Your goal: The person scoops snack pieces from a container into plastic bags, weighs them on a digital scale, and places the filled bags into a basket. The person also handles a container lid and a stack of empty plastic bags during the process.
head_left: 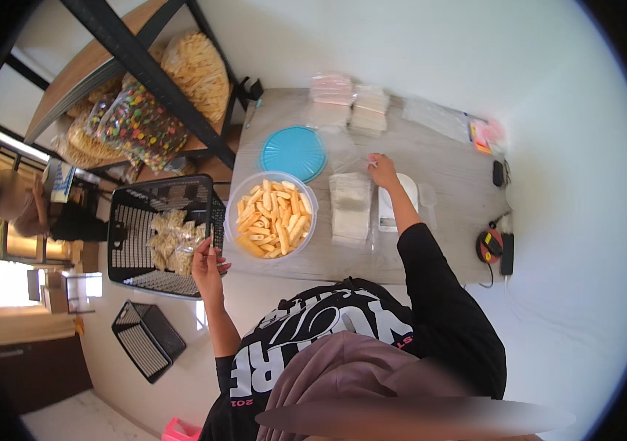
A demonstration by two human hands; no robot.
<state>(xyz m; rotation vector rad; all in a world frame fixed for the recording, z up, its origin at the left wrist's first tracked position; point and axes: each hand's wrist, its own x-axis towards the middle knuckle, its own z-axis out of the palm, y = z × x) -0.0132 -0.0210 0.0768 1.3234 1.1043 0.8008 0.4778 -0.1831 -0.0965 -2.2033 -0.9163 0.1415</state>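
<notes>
My right hand [382,170] is over the table, just beyond a white kitchen scale [406,192]. Its fingertips are pinched together on what looks like a clear plastic bag [344,153], hard to make out against the table. Beside it lies a stack of clear plastic bags [351,209]. My left hand [209,266] hovers between a black basket [126,273] and a round clear tub [312,226], its fingers apart and holding nothing I can see. Stick-shaped yellow snacks [273,219] fill the tub. Its blue lid [293,153] lies behind it.
Filled snack bags [175,239] lie in the basket. Bundled bags [330,101] sit at the table's back. A shelf at left holds large snack sacks [143,125]. A smaller crate [146,342] is on the floor. Cords and a red-black reel [488,245] lie right. Another person [27,206] is far left.
</notes>
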